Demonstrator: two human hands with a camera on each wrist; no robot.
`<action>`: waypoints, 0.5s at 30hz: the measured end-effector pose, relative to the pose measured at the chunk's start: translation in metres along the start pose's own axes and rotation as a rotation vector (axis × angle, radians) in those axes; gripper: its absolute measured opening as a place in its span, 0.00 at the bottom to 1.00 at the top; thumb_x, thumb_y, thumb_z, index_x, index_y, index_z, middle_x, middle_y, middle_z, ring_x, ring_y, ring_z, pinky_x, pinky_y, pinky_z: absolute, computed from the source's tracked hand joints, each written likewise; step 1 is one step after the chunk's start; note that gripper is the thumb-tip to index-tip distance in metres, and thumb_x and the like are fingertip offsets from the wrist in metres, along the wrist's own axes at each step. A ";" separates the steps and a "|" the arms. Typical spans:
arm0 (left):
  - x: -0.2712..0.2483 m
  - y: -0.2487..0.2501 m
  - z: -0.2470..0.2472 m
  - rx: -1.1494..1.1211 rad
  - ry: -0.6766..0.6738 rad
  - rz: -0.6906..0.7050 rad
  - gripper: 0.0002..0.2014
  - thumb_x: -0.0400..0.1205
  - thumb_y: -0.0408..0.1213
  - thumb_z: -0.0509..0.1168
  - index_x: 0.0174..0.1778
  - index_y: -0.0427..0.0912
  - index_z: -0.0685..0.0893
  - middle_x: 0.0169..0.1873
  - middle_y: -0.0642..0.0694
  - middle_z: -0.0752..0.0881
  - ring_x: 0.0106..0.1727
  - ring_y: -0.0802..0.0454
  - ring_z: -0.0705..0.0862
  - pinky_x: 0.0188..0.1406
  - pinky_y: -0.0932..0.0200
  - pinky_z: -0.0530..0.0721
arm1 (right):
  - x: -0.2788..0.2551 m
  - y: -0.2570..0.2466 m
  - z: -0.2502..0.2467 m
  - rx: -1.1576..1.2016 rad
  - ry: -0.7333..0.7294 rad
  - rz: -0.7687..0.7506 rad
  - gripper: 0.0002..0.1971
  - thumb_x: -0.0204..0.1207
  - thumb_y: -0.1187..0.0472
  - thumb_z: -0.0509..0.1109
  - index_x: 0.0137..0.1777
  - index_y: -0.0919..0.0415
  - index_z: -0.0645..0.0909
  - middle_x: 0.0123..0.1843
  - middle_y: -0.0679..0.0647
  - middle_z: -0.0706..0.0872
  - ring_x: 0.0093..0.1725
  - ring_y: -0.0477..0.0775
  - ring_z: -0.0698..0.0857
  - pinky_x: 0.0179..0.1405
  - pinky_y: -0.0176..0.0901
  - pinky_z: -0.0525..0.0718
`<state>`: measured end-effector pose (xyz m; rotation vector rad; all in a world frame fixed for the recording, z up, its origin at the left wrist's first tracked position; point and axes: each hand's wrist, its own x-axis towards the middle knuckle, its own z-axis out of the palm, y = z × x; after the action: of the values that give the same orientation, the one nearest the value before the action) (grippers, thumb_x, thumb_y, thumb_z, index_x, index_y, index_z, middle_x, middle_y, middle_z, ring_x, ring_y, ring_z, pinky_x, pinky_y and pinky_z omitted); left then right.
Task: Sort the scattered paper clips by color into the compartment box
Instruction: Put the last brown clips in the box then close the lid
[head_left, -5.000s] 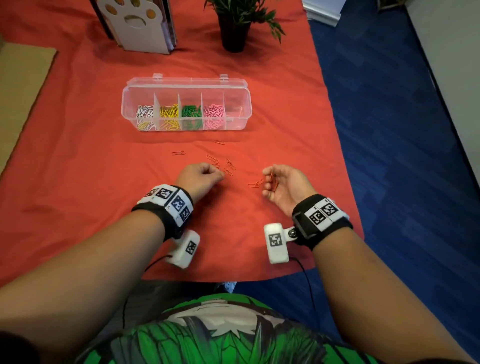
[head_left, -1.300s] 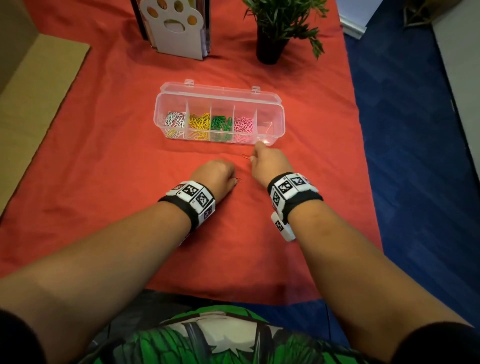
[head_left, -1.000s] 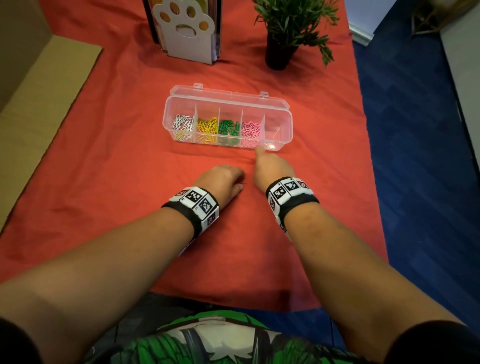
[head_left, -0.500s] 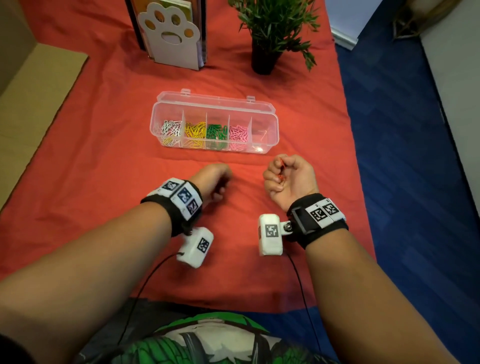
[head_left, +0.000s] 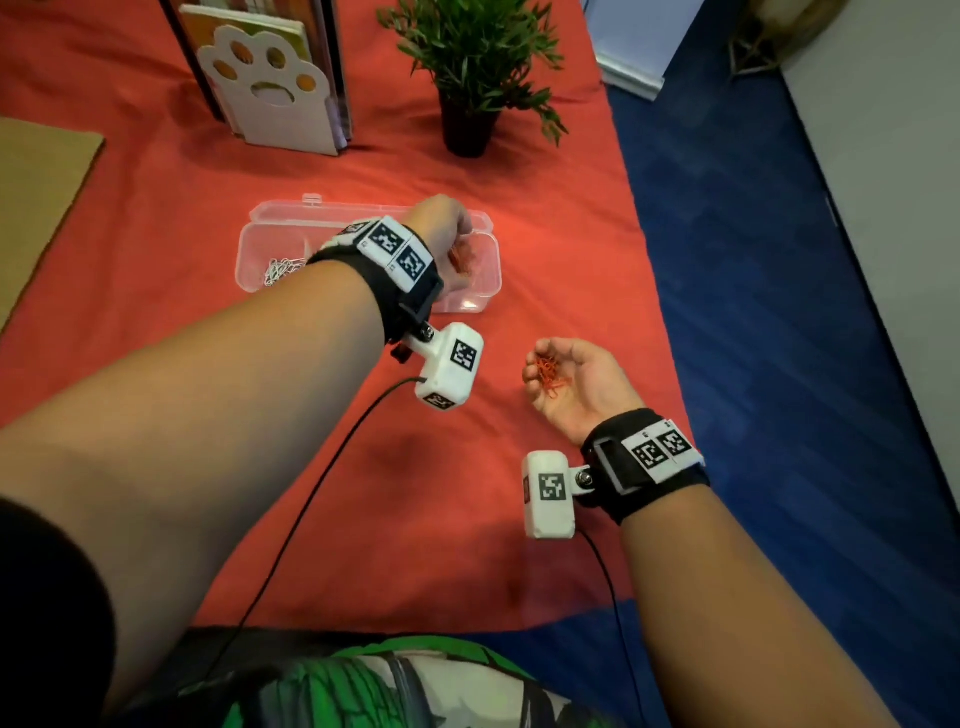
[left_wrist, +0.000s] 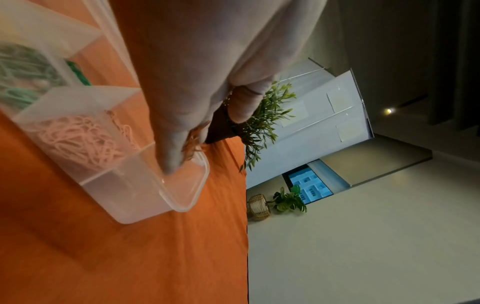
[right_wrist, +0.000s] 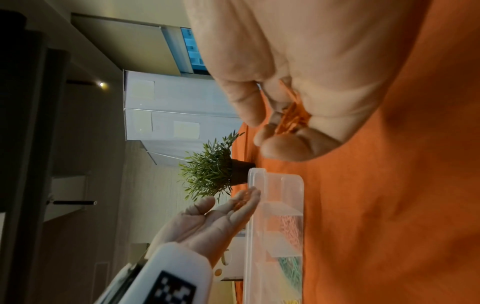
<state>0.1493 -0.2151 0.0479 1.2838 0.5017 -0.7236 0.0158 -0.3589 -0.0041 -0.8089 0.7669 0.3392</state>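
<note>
- Left hand (head_left: 444, 234): held over the right end of the compartment box (head_left: 260, 254), upper centre of the head view. The right wrist view shows the palm tilted with fingers straight, and orange clips (right_wrist: 242, 200) lying on the fingers, seemingly sliding toward the box. Hand flat, clamped on nothing.
- Left wrist view: the fingertips reach into the end compartment (left_wrist: 182, 191), next to the one holding pink clips (left_wrist: 78, 139); green clips (left_wrist: 23, 67) lie one compartment further on.
- Right hand (head_left: 576, 379): right of centre in the head view, palm up, fingers curled around a small heap of red-orange clips (head_left: 550, 374). It lies below and to the right of the box, well apart from it.
- Governing relation: the box's long axis runs left to right across the frame, and the target compartment is at its right end, up and to the left of the right hand. The left hand is already there; judged next, the right hand's load must travel that way.
- Change from half a second ago: the left hand then rested curled on the red cloth (head_left: 156, 208) below the box and has crossed over it, now hiding the middle compartments. The right hand has stayed in the same area, its fingers looser.
- No loose clips are discernible on the cloth.
</note>
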 end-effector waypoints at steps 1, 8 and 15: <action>0.003 0.000 0.003 0.018 0.027 0.036 0.04 0.69 0.32 0.57 0.30 0.41 0.68 0.30 0.45 0.69 0.28 0.49 0.69 0.33 0.57 0.76 | 0.000 -0.001 -0.001 -0.015 0.021 -0.006 0.11 0.77 0.63 0.56 0.36 0.61 0.76 0.34 0.55 0.76 0.31 0.49 0.75 0.22 0.34 0.78; 0.004 -0.001 -0.020 0.415 0.262 0.325 0.09 0.77 0.31 0.60 0.47 0.41 0.84 0.46 0.44 0.85 0.49 0.44 0.82 0.54 0.52 0.81 | 0.011 -0.014 0.022 -0.152 0.120 -0.137 0.11 0.81 0.69 0.56 0.42 0.64 0.79 0.35 0.56 0.77 0.31 0.49 0.76 0.21 0.34 0.80; -0.007 -0.020 -0.130 0.939 0.895 0.467 0.27 0.75 0.33 0.58 0.73 0.44 0.69 0.76 0.38 0.67 0.76 0.35 0.64 0.76 0.45 0.64 | 0.044 -0.034 0.092 -0.647 0.119 -0.459 0.12 0.81 0.72 0.53 0.43 0.60 0.75 0.36 0.53 0.76 0.29 0.46 0.74 0.31 0.35 0.77</action>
<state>0.1370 -0.0898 0.0103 2.5229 0.5438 0.1148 0.1094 -0.3121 0.0228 -1.5927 0.5556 0.1199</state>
